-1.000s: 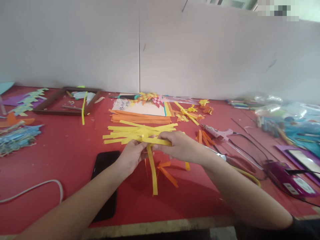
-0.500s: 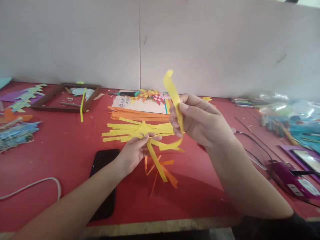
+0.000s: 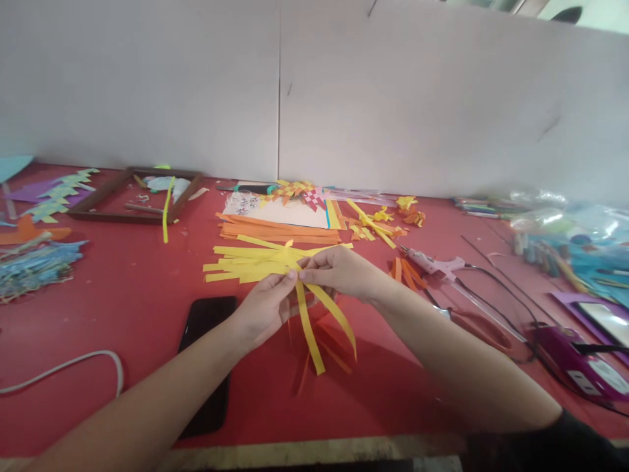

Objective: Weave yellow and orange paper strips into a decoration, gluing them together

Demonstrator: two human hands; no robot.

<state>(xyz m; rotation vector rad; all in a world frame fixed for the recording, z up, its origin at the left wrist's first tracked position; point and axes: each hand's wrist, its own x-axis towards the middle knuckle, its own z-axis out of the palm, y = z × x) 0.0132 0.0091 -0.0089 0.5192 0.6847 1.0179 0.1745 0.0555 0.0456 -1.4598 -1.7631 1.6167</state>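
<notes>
Held item: yellow paper strips [image 3: 308,328], raised above the table [image 3: 393,406], to the right of the phone [image 3: 211,314], which serves as reference. The strips cross at a point between the two hands. One strip's long axis runs from that crossing toward the person, leaning slightly right, away from the phone. A curved strip [image 3: 344,321] bows out to the right, its free end turned down toward the person. A short tip [image 3: 289,244] stands up on the far side of the fingers.

Left hand [image 3: 268,301]: the nearer to the phone, just past its upper right corner; thumb and fingers pinch the strips at the crossing. Right hand [image 3: 339,272]: farther right of the phone, thumb and forefinger closed on the curved strip near the same crossing. Thumb tips are nearly touching.

Below, right of the phone, are orange strips [image 3: 337,357], blurred; whether they are attached cannot be determined. Beyond the phone lies a yellow pile [image 3: 223,250].

Markings: no brand is visible on the phone. The purple box [image 3: 555,351], far right of the phone, carries pale panels; no lettering on them is legible.
</notes>
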